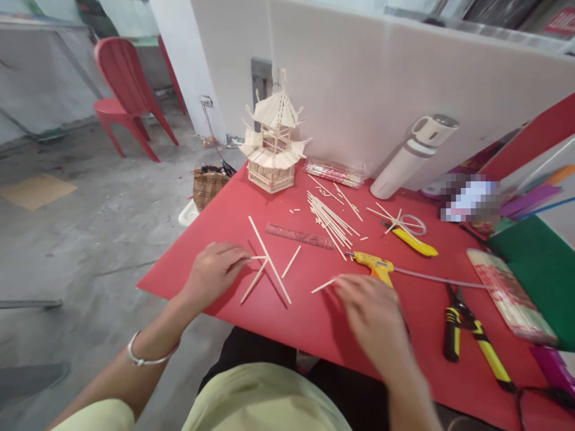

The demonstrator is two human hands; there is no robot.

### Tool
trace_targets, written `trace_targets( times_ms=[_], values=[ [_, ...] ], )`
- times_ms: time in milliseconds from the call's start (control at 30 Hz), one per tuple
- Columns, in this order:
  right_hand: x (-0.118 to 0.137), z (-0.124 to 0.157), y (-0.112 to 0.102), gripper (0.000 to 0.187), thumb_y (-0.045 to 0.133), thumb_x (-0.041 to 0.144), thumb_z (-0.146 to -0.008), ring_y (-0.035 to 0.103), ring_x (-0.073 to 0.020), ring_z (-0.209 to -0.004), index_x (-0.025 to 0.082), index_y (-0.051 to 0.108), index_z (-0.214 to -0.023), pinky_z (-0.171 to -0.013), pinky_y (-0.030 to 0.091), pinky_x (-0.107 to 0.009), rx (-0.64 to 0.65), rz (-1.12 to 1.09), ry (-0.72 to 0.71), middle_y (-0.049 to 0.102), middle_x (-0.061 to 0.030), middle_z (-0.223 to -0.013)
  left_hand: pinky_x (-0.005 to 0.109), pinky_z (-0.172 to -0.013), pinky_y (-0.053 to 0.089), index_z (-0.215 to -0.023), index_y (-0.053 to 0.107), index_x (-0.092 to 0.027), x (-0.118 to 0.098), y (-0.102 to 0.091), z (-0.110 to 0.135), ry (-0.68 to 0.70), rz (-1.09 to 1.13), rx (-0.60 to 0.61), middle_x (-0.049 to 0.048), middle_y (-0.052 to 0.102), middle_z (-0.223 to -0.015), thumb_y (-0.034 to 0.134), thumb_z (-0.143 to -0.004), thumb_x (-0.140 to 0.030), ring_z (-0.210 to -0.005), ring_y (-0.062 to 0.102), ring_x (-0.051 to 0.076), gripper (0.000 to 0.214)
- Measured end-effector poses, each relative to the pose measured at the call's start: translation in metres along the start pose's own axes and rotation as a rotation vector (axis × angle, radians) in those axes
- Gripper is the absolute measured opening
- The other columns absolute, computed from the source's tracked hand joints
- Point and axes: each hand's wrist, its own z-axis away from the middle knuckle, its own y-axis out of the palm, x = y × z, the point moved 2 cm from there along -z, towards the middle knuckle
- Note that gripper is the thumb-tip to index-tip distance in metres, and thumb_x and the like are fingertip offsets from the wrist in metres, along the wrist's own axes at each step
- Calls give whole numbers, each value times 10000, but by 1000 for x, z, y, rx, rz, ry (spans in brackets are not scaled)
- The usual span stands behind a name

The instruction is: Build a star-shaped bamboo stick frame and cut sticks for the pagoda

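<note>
At a smooth red tabletop (224,221), left fingers (236,256) pinching branched wooden sticks (268,259), right fingers (345,286) clamped on one thin stick (322,286)

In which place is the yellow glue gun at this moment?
In the head view, the yellow glue gun lies right of centre on the red table, just beyond the right hand, near the lower end of the loose thin sticks.

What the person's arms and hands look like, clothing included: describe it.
The left hand and right hand are ungloved. A slim whitish bracelet with a small knot or bead circles the left wrist. The left sleeve is pale yellow-green, like the shirt; no sleeve shows on the right arm.
</note>
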Motion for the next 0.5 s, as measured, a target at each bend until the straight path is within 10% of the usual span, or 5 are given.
trace_targets(
  times_ms=[200,500],
  values=[
    [122,-93,6,164,774,294,-879,552,-231,-962,338,770,-1036,-883,366,-421,136,55,-195,685,-38,-973,284,-807,474,-826,735,-224,-11,-6,11,-95,138,35,41,779,-876,558,-947,-375,-807,690,184,262],
    [121,-121,5,210,626,372,-986,561,-233,-1066,237,704,-844,-1005,333,-419,73,-141,-228,709,-29,-964,229,-659,513,-850,759,-173,-14,-13,14,-293,455,37,42,761,-802,664,-877,-418,-715,680,160,264]
  ],
)
